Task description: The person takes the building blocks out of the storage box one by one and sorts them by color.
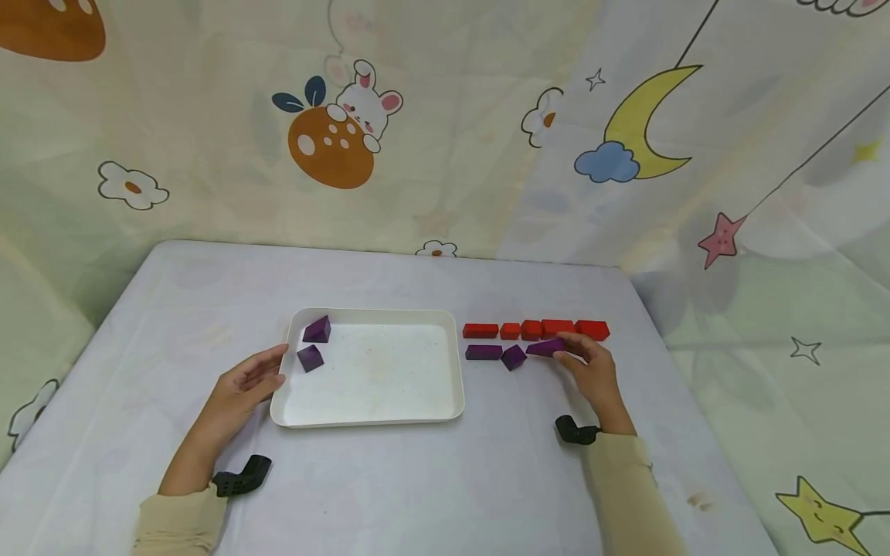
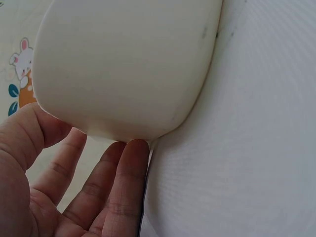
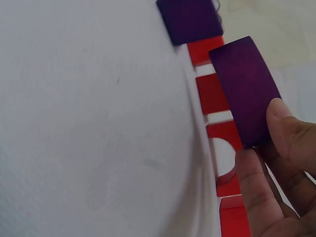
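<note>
At the right of the table, my right hand (image 1: 594,378) pinches a purple oblong block (image 1: 545,347) between thumb and fingers. In the right wrist view, this block (image 3: 247,91) is tilted in front of the red row. Left of it lie a purple cube-like block (image 1: 514,357) and a purple rectangular block (image 1: 484,352). My left hand (image 1: 239,390) touches the left edge of a shallow white tray (image 1: 375,422); its fingertips (image 2: 134,148) meet the outer wall. A purple triangular block (image 1: 317,330) and another small purple block (image 1: 310,357) sit inside the tray's left end.
Several red blocks (image 1: 480,331) form a row behind the purple ones; one red block (image 3: 224,185) has a rounded cutout. A white cloth covers the table (image 1: 417,494). Beyond its back edge hangs a patterned curtain (image 1: 459,154). Each wrist carries a black device (image 1: 243,476).
</note>
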The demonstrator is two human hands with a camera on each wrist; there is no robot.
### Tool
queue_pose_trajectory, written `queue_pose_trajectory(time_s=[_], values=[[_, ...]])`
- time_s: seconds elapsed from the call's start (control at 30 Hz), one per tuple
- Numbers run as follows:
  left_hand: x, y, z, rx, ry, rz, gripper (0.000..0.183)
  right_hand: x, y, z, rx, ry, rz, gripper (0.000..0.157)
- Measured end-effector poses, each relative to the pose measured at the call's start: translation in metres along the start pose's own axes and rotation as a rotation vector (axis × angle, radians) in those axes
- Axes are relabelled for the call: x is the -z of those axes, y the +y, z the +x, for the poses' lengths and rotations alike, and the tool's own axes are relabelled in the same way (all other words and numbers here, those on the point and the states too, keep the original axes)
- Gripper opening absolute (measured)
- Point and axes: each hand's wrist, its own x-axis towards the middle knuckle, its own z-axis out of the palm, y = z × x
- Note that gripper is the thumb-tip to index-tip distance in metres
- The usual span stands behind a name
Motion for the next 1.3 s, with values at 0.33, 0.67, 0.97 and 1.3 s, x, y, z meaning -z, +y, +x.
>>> queue_pose_trajectory(time_s=[0.33,0.67,0.97,1.3], values=[[0.005,0.002,-0.006,-0.001,0.019,0.001,0.058,-0.006,0.004,0.013,-0.055,-0.074,-0.139,0.042],[0.009,0.003,-0.011,0.017,0.024,0.01,0.059,-0.011,0.007,0.013,-0.097,-0.114,-0.115,0.047],[0.009,-0.002,-0.01,0.036,0.015,-0.011,0.058,-0.004,-0.003,0.001,-0.125,-0.111,-0.083,0.052],[0.004,0.003,-0.001,0.009,0.004,0.015,0.056,0.006,-0.029,-0.011,-0.052,-0.041,-0.078,0.048]])
